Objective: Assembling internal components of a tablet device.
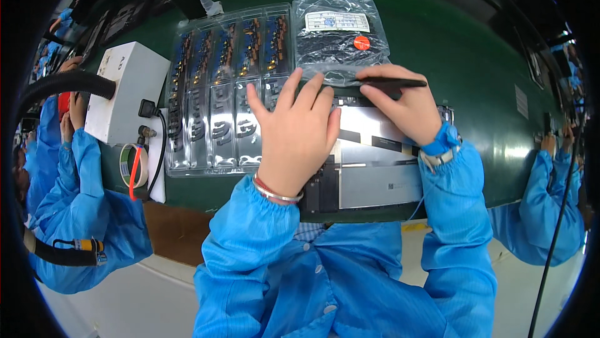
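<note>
**Panel pinned flat, tool on the far edge**

A flat silver panel (381, 169) is laid on the green bench (475, 57), right in front of the person. The left hand (299, 132) is spread wide, fingers apart, and pressed palm-down on the panel's left part. A thin black tool (390, 82) is pinched in the right hand (406, 110) and laid along the panel's far edge, where dark strips are seen. It looks like a mid-step moment: something at that far edge is being worked with the tool tip while the panel is kept from sliding. Steady downward pressure and a fine, controlled tip are probably what's called for next, since the parts there are small.

Containers: a clear plastic tray (228, 88) is set just left of the hands, with long narrow pockets filled with dark flex parts showing gold contacts. A crinkled clear bag (340, 35) with a label and an orange dot is resting far of the hands, dark contents inside, too blurred to be told apart. A white box (125, 91) and a tape roll (133, 165) are parked further left.
</note>
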Tool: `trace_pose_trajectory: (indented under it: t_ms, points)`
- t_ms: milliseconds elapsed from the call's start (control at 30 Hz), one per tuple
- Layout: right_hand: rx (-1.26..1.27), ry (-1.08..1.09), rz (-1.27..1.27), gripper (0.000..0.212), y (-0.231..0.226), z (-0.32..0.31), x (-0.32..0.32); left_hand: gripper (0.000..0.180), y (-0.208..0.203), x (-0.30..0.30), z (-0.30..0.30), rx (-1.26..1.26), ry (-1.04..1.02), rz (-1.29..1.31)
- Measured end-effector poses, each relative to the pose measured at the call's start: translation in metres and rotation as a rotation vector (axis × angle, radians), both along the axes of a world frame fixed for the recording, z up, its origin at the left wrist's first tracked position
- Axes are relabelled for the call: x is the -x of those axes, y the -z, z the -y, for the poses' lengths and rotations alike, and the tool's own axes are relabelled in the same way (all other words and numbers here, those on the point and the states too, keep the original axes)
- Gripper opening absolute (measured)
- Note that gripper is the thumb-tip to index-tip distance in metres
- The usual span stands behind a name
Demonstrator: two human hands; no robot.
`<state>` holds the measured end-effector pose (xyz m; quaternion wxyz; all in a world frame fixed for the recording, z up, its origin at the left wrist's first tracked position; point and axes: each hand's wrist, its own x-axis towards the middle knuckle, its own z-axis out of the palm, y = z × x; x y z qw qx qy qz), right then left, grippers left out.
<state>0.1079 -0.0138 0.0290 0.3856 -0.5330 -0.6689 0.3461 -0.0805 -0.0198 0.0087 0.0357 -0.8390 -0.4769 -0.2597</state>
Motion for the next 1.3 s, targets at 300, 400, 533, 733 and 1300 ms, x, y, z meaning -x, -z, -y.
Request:
trace_pose_trajectory:
  t_ms: [300,400,533,733,1300]
  points:
    - [-0.068,0.057,0.089,0.021,0.002,0.015,0.005,0.015,0.0,-0.001,0.012,0.073,-0.025,-0.045]
    - [-0.182,-0.021,0.168,0.021,0.007,0.01,0.001,0.019,-0.004,-0.002,0.012,0.13,-0.026,-0.059]
    - [-0.118,-0.023,0.162,0.02,0.008,0.008,0.002,0.022,-0.007,-0.002,0.012,0.148,-0.013,-0.03]
    - [-0.113,-0.013,0.165,0.021,0.009,0.006,0.004,0.026,-0.004,-0.002,0.011,0.093,-0.008,-0.03]
    - [-0.05,-0.036,0.141,0.018,0.007,0.006,0.002,0.012,-0.014,0.002,0.013,0.022,0.167,0.287]
